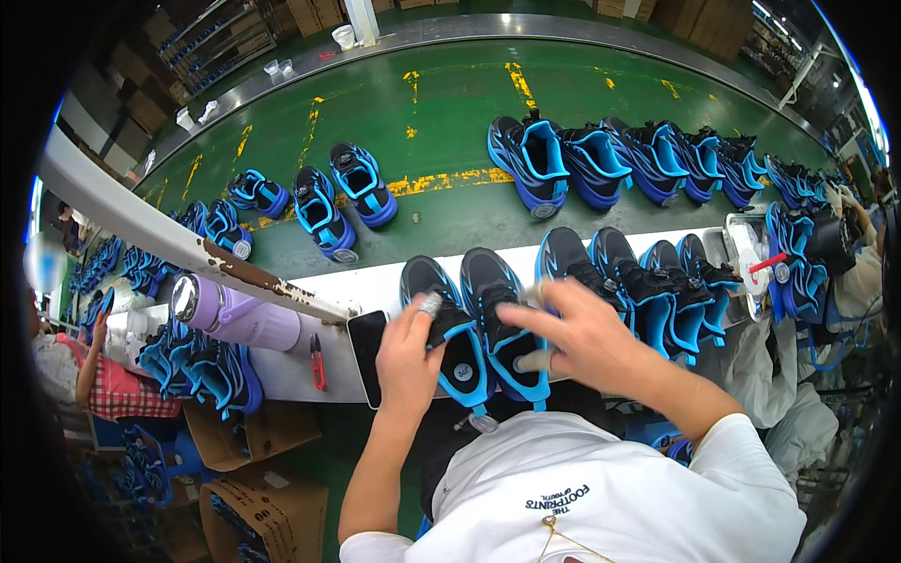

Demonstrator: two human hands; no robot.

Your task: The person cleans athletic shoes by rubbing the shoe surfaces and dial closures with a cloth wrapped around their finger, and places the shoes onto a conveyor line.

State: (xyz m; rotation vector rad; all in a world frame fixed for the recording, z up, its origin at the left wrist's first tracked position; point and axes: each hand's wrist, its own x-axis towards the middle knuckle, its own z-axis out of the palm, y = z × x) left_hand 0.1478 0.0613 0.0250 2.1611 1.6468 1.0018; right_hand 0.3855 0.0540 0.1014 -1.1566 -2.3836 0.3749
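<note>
Two black and blue sneakers stand side by side in front of me, toes pointing away. My left hand (405, 355) is at the left sneaker (428, 278), fingers bent over its side and the thumb by the collar. A pale wrap covers one fingertip. Over the right sneaker (488, 272) is my right hand (587, 336), its fingers apart; one finger reaches to the tongue and the covered thumb lies near the collar opening. Slight blur hides the exact contact. A round pale label shows inside the left sneaker.
More sneakers (572, 263) line the white bench (375, 281) to my right. Others (530, 164) stand on the green conveyor (432, 113) beyond. At left are a phone (368, 352), a red cutter (317, 362), a lilac bottle (249, 314), a slanting metal post (169, 216) and cartons (272, 507).
</note>
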